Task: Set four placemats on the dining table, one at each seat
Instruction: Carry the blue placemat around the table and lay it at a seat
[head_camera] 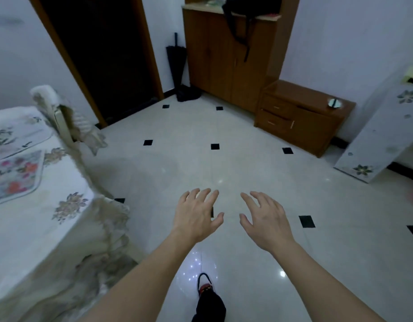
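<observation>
Closest in: black shoe with red trim (204, 285) and dark trouser leg (210, 307), planted on glossy pale floor (247, 163). Just above, two bare forearms reaching forward. Left grip (196, 217) wide, fingers spread and slightly curved, palm down, holding nothing, hovering over the floor. Right grip (266, 221) likewise wide, fingers spread, empty, just beside the left and not touching it. Off to the left, tabletop (38, 228) under a cream floral cloth with a frilled edge hanging down. Lying flat on it, at the left frame edge, two placemats, both cut off by the frame: nearer placemat (14, 177) with bright red and pink flowers, farther placemat (12, 138) paler with a dark leaf pattern, edges meeting, overlapping or merely touching impossible to tell. Beyond the tabletop's far corner, chair (59, 112) in a pale fringed cover, close against the cloth. Farther on, small black inset squares dotting the floor. Along the far wall, dark doorway (103, 54) in a brown frame, folded black umbrella (176, 66) standing in the corner, tall wooden cabinet (224, 61) with a black bag (242, 10) draped over its top. Right of that, low wooden drawer unit (303, 119) carrying a small round shiny object (334, 102). At far right, white panel (384, 131) with flower cut-outs, appearing tilted.
</observation>
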